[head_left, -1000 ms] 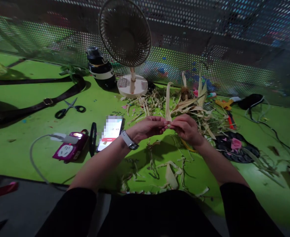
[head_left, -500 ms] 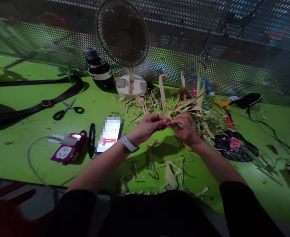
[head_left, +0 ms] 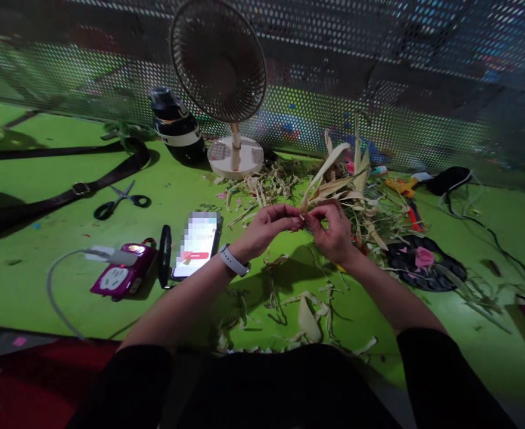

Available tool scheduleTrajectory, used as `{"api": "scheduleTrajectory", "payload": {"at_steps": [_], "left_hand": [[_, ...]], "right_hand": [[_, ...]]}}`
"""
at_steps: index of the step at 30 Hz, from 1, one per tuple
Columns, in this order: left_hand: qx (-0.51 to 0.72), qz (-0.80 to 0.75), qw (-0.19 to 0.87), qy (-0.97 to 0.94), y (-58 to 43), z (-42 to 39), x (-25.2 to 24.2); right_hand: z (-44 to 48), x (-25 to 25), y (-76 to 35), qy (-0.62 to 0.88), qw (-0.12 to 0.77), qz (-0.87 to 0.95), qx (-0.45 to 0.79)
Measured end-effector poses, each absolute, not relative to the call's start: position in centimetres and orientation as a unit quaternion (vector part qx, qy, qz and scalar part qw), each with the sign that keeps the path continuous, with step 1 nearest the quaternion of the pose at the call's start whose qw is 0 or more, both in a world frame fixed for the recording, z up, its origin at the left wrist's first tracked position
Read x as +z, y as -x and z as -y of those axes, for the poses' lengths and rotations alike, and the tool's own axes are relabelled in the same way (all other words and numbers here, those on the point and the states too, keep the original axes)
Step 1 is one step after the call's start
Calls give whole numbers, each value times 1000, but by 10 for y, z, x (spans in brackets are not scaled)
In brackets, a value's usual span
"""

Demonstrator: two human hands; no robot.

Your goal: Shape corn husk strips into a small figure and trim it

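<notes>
Husk strip point(head_left: 325, 170) now tipped rightward, base pinched between touching left hand point(head_left: 269, 225) and right hand point(head_left: 334, 231).

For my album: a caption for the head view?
Left hand and right hand pinch a dried husk strip above a littered green table by a fan.

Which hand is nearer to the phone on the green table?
Left. The left hand is just right of the phone; the right hand is farther right, beyond the left one. Both pinch a husk strip.
</notes>
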State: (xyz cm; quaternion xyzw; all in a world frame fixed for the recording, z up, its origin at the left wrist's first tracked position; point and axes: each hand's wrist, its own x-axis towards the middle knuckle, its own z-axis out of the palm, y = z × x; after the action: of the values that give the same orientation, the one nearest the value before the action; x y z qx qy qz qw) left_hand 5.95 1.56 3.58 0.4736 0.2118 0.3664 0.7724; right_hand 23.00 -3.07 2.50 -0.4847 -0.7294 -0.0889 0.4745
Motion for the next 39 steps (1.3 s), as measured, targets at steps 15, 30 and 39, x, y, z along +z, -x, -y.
{"api": "scheduleTrajectory", "payload": {"at_steps": [15,30,39], "left_hand": [[311,-251,783,-477,-56,-20,39],[258,-272,821,-430,-53,-22,38],[271,-266,844,-379,-58,-17,41]], "right_hand": [[29,31,-242,393,472,786,-70],[28,43,-241,370,455,810,-23],[29,34,-248,362,431,821,-98]]}}
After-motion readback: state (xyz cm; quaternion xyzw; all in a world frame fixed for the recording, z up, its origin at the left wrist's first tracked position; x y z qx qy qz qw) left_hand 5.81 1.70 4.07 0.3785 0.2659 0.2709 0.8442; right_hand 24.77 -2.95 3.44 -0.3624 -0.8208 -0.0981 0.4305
